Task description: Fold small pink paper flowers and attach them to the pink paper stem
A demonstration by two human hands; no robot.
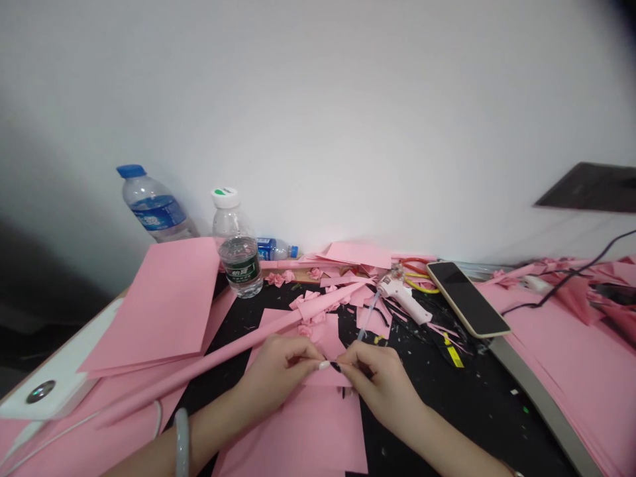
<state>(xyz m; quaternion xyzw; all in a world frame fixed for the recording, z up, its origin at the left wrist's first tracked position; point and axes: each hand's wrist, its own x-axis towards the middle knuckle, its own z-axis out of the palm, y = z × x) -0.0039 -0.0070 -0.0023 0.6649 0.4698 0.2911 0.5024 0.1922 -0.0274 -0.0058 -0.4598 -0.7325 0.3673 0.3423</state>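
Note:
My left hand (285, 368) and my right hand (380, 374) are both closed in a pinch, their fingertips almost meeting. What they pinch is too small and hidden to make out. Below and behind the fingers lie pink paper sheets (318, 430) on the black tabletop. Just beyond my hands, a long rolled pink paper tube (238, 338) slants across from lower left to upper right. Small folded pink paper roses (313, 321) and scraps are heaped near its far end. A pale pink glue gun (405, 298) lies to the right of them, its clear glue stick reaching toward my right hand.
A water bottle with a white cap (238, 255), a blue-capped bottle (156, 209) and a small lying bottle (275, 249) are along the wall. Left is a pink stack (159, 298) beside a white device (54, 377). Right are a phone (467, 298), pink sheets (561, 358) and a dark cable (566, 278).

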